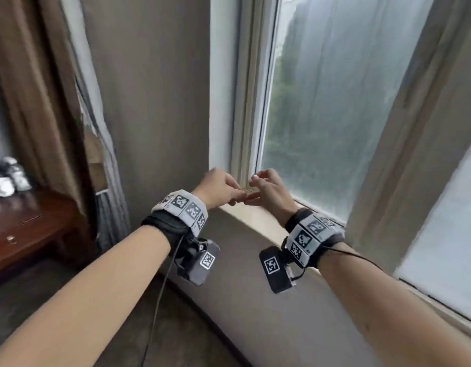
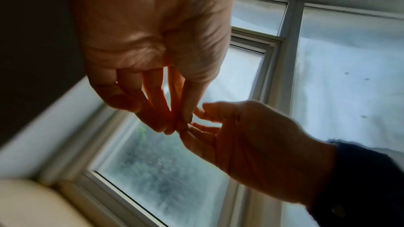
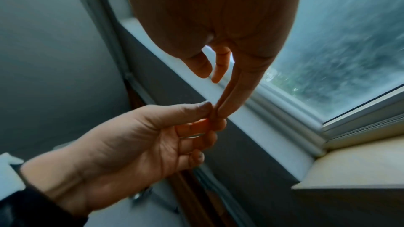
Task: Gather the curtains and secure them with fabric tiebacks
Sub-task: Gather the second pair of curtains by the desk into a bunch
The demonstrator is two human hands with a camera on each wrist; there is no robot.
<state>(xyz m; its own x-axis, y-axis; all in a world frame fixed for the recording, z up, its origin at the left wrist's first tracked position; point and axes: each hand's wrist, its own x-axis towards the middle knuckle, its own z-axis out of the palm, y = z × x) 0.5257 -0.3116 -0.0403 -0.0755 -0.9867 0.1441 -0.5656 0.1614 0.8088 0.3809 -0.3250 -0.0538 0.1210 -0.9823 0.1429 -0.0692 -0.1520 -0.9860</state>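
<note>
Both hands meet in mid-air just above the window sill [image 1: 251, 217], and neither holds any cloth. The left hand [image 1: 217, 188] has its fingers curled, the thumb and forefinger pinching the tips of two straight fingers of the right hand [image 1: 267, 189]; the right hand's other fingers hang loosely bent, and it grips nothing (the right wrist view shows this pinch most plainly). The brown curtain [image 1: 35, 102] hangs well apart at the far left, beside a wooden dresser [image 1: 25, 229], with a paler lining [image 1: 96, 128] showing along its inner edge. No fabric tieback can be made out in any view.

By my reading the gathering has not begun here. To do it well, the hands should part, reach left and sweep the curtain's folds together evenly from the free edge inward, one hand holding the bundle firm while the other brings a tieback round it. Bunching unevenly would likely let folds slip out.
</note>
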